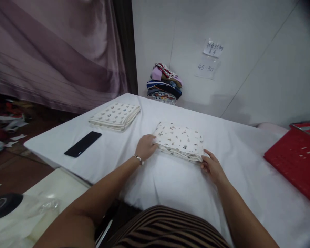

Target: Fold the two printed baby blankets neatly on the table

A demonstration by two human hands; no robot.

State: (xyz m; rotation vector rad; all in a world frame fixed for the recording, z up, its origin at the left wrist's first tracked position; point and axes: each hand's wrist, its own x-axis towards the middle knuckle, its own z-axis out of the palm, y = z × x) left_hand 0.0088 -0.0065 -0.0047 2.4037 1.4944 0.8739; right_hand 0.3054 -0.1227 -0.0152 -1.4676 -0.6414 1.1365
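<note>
Flanking held cloth (179, 138), black phone (83, 144), red basket (294, 162)

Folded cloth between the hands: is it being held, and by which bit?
Yes: the left hand holds the folded cloth by its left edge, the right hand by its near right corner.

Two folded cloths (115, 115) (179, 137) and one phone (83, 144) lay on the table (244, 168); at its right, one basket (296, 158); beyond the table, one fabric stack (164, 83) and two signs (212, 49) (205, 69).
</note>
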